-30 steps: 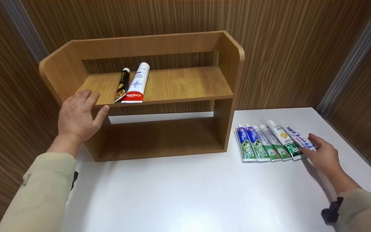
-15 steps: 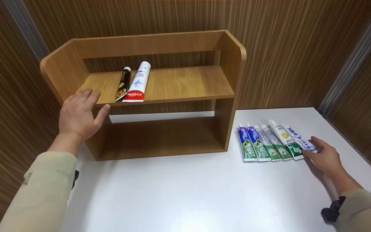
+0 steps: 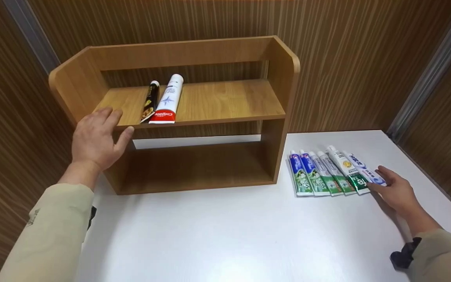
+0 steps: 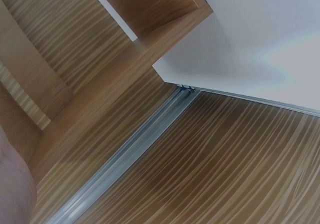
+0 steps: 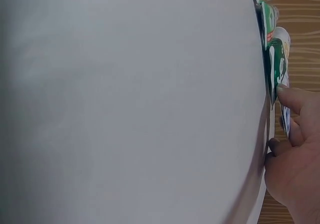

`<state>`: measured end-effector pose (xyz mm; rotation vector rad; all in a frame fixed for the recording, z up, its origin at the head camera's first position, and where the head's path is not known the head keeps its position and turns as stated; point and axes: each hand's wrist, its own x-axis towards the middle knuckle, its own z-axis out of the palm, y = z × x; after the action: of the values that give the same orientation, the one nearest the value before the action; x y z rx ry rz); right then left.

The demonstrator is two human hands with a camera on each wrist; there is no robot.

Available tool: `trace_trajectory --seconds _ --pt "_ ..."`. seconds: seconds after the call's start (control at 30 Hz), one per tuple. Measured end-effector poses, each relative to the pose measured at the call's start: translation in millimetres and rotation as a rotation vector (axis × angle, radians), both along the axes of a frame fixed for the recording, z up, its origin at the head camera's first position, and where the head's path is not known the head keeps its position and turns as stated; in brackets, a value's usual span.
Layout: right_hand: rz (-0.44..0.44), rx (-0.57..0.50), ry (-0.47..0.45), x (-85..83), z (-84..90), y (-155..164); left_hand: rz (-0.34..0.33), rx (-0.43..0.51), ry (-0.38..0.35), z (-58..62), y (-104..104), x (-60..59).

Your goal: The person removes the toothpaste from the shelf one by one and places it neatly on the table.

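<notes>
My left hand (image 3: 98, 141) rests with straight fingers on the front edge of a wooden shelf unit's (image 3: 276, 58) left side panel. Its upper board carries a black tube (image 3: 150, 101) and a white and red toothpaste tube (image 3: 167, 100), side by side. On the white table (image 3: 229, 235), right of the unit, lie several toothpaste tubes in a row (image 3: 319, 174). My right hand (image 3: 395, 192) touches the tail end of the rightmost white and blue tube (image 3: 362, 166), index finger on it and thumb beside it. The right wrist view shows that tube (image 5: 285, 119) between finger and thumb of my right hand (image 5: 295, 174).
Brown striped wall panels (image 3: 347, 58) close in the table at the back and on both sides, with metal strips (image 3: 425, 78) in the corners. The unit's lower compartment (image 3: 194, 164) holds nothing. The table's right edge (image 3: 437, 188) runs close beside my right hand.
My right hand has drawn back slightly along the rightmost tube, uncovering more of its tail end. The left hand and the tubes have not moved.
</notes>
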<state>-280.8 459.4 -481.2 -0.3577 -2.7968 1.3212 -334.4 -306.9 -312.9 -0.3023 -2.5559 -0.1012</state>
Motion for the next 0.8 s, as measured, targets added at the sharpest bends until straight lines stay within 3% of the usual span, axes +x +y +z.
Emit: trace_trajectory --seconds 0.47,0.8 --pt "0.005 -0.046 0.019 4.0 2.6 -1.6 -0.008 -0.004 0.010 -1.4 -0.9 -0.9" --pt "-0.047 -0.086 0.115 7.2 23.5 -20.1 -0.003 0.006 0.000 0.1 0.2 0.4"
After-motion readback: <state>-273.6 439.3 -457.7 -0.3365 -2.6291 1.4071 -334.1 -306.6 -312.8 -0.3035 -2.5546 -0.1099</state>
